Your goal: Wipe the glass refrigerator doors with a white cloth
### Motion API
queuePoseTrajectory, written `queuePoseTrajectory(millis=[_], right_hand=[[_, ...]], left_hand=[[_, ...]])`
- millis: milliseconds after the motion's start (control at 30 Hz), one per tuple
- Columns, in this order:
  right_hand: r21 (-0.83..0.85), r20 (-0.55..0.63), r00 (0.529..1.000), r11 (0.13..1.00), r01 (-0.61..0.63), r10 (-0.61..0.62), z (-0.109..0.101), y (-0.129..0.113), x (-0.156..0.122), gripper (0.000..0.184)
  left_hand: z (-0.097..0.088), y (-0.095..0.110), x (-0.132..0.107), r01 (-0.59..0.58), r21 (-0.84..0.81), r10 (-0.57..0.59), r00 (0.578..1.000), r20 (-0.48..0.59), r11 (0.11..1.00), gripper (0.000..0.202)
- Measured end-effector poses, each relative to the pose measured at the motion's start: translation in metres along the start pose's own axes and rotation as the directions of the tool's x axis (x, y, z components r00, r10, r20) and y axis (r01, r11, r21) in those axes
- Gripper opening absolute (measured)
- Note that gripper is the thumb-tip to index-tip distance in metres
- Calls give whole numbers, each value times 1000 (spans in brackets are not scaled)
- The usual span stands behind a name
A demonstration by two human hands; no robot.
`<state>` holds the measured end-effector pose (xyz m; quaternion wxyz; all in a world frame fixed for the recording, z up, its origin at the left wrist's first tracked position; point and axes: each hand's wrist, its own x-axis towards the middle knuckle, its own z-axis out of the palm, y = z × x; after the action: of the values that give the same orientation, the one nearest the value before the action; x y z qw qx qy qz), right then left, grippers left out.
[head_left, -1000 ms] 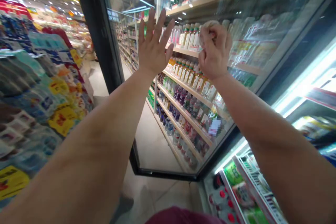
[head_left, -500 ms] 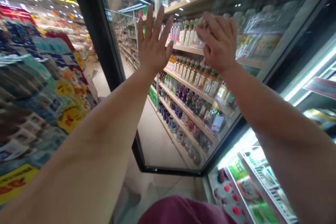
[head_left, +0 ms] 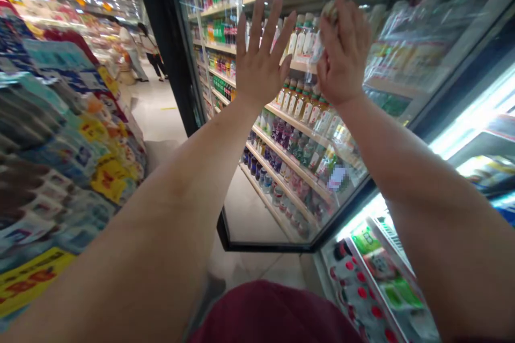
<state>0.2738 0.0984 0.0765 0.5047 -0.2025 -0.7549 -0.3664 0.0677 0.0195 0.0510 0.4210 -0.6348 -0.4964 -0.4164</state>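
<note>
From my remote station I watched through the head camera as both bare hands were raised in front of an open glass door (head_left: 265, 247) with a black frame. The left hand (head_left: 261, 64) was spread wide, its fingers (head_left: 256, 27) straight and fanned apart, palm toward the pane, with nothing in its hold that I could see. The right hand (head_left: 344, 53) was near it at about the same height, its fingers nearly together and slightly bent, closed on a pale, crumpled wad (head_left: 330, 12). The wad poked out at the upper left of that hand, against or just before the glass; I could not tell whether it was cloth or paper.

Wooden shelves with rows of bottles (head_left: 309, 110) showed in the pane, some amber with white labels, though I could not tell whether I saw them through the glass or mirrored in it. Low on my right, a lit cooler held bottles with red caps (head_left: 362, 292) beside green and white packs (head_left: 380, 265). On my left rose a display of packaged goods (head_left: 40, 171) with a yellow sign (head_left: 34, 278) at its front, and well beyond it two people (head_left: 153, 51) were on the pale floor (head_left: 156, 112).
</note>
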Motion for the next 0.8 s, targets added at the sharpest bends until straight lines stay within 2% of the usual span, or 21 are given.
queuePoseTrajectory(millis=[67, 100, 167, 233, 300, 333, 400, 500, 567, 633, 700, 733, 800], right_hand=[[45, 111, 987, 993, 113, -117, 3, -6, -7, 57], [70, 135, 982, 990, 124, -133, 5, -9, -10, 58], [90, 79, 996, 995, 35, -42, 8, -9, -14, 60], [81, -45, 994, 992, -93, 97, 10, -7, -15, 63], [60, -118, 984, 990, -131, 137, 11, -5, -15, 64], [50, -111, 988, 994, -102, 107, 11, -4, -15, 64], [50, -12, 1000, 998, 28, -27, 8, -4, -16, 63], [88, 157, 966, 977, 194, -206, 1, -8, -18, 59], [80, 155, 974, 985, 153, -164, -3, -10, -19, 57], [50, 60, 998, 999, 9, -12, -5, -12, -19, 57], [43, -3, 996, 995, -93, 93, -6, -12, -19, 58], [53, 9, 997, 995, -80, 80, -6, -12, -20, 58], [103, 103, 993, 994, 43, -53, -5, -12, -20, 56]], left_hand=[[0, 0, 0, -3, -15, 3, 1000, -1, 1000, 60], [0, 0, 0, -1, -25, 1, 1000, 3, 1000, 60], [-1, -1, -1, 0, -27, 1, 1000, 8, 1000, 59], [-1, -1, -1, -1, -18, 1, 1000, 3, 1000, 60], [-2, -2, 0, -3, -28, 3, 1000, -3, 1000, 61], [-3, -1, 0, 3, -42, -4, 1000, -10, 999, 62], [-4, 0, 0, 18, -65, -19, 1000, -7, 998, 63], [-4, 4, 1, 42, -57, -41, 999, 13, 997, 64], [-3, 5, 1, 57, -65, -57, 998, 14, 996, 64], [-1, 6, 2, 68, -103, -67, 998, 12, 992, 64], [-1, 7, 2, 74, -136, -71, 997, 24, 988, 64], [-2, 7, 2, 77, -141, -73, 997, 34, 987, 63], [-5, 8, 2, 85, -118, -80, 996, 51, 989, 61]])
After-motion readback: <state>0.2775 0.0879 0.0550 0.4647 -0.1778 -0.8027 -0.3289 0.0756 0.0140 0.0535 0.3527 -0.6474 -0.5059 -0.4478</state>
